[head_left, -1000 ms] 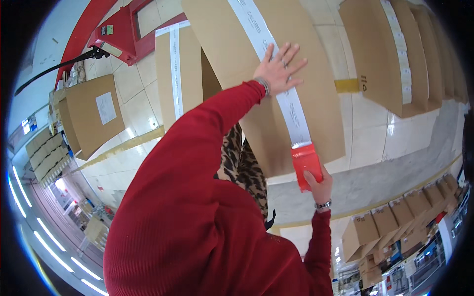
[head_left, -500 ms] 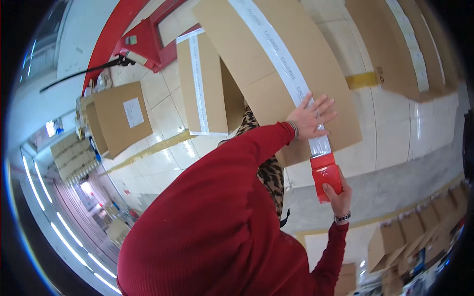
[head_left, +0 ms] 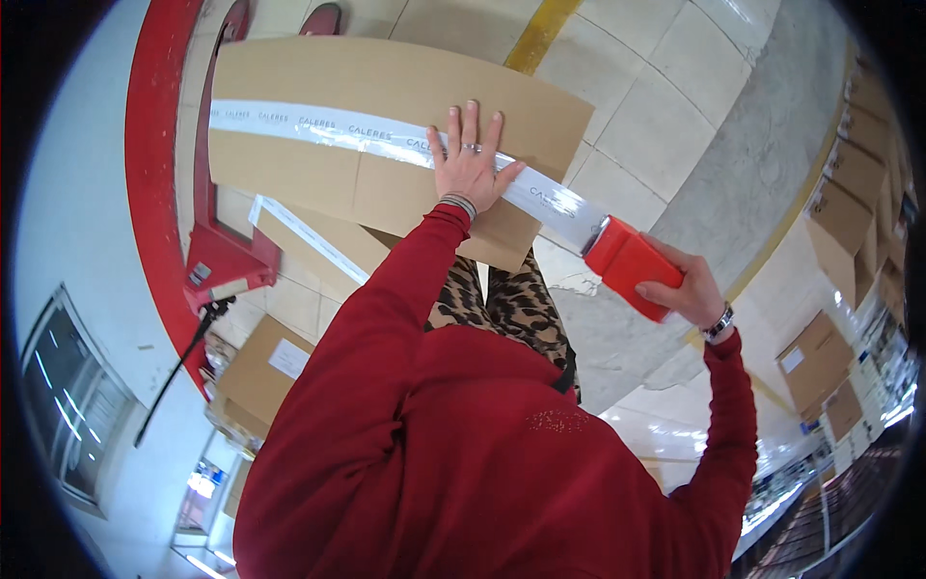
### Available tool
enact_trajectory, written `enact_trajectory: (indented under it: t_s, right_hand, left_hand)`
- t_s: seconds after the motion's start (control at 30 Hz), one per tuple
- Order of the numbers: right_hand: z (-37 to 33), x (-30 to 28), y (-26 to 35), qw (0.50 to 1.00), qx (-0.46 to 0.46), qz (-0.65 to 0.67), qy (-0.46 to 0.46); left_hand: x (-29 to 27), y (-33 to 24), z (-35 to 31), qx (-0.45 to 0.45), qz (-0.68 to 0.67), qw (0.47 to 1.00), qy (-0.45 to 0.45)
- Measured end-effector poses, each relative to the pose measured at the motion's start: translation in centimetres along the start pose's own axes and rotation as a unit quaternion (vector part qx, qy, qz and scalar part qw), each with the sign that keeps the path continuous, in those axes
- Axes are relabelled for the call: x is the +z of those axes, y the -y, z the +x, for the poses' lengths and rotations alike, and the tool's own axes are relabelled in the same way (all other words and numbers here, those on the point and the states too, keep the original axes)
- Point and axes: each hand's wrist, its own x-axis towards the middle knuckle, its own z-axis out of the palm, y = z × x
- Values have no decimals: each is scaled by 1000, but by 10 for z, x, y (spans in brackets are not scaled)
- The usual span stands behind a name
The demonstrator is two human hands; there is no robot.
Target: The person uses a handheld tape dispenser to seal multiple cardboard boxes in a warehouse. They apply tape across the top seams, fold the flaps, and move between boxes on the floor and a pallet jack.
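A big brown cardboard box (head_left: 386, 72) lies in front of me, its closed face crossed lengthwise by a strip of white printed tape (head_left: 318, 125). My left hand (head_left: 469, 166) lies flat on that tape near the box's right end, fingers spread, with a ring on one of them. Beyond the box's right edge my right hand (head_left: 687, 285) grips a red tape dispenser (head_left: 629, 267). From the dispenser the tape runs taut and unstuck through the air back to the box. My thumb rests on the dispenser's near side; the other fingers are mostly hidden behind it.
At the left stand a red pallet jack (head_left: 227, 259) and a red curved beam (head_left: 154, 174). A second taped box (head_left: 313, 236) sits partly under my left arm, with a labelled box (head_left: 265, 372) nearer. Several cartons (head_left: 844, 207) line the right side. Tiled floor (head_left: 627, 106) spreads beyond the box.
My view has turned, so the box now lies crosswise. The dispenser has moved farther from my left hand, beyond the box's edge, drawing out a longer length of tape. Both hands keep their hold.
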Motion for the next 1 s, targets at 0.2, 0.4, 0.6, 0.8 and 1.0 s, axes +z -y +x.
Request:
enact_trajectory:
  t_s: [0.2, 0.4, 0.6, 0.8, 1.0]
  right_hand:
    - [77, 48, -52, 955, 50, -275, -103]
    - [121, 113, -31, 914, 151, -352, -133]
    - [86, 144, -127, 937, 250, -204, -130]
    - [-16, 157, -167, 905, 218, 62, -361]
    - [-71, 181, -106, 766, 115, 346, -529]
  left_hand:
    - [6, -22, -2, 199, 22, 978, 51]
    - [20, -26, 11, 427, 53, 900, 63]
    - [35, -73, 39, 640, 24, 764, 81]
    - [36, -149, 47, 618, 242, 685, 299]
    - [38, -183, 62, 576, 298, 720, 247]
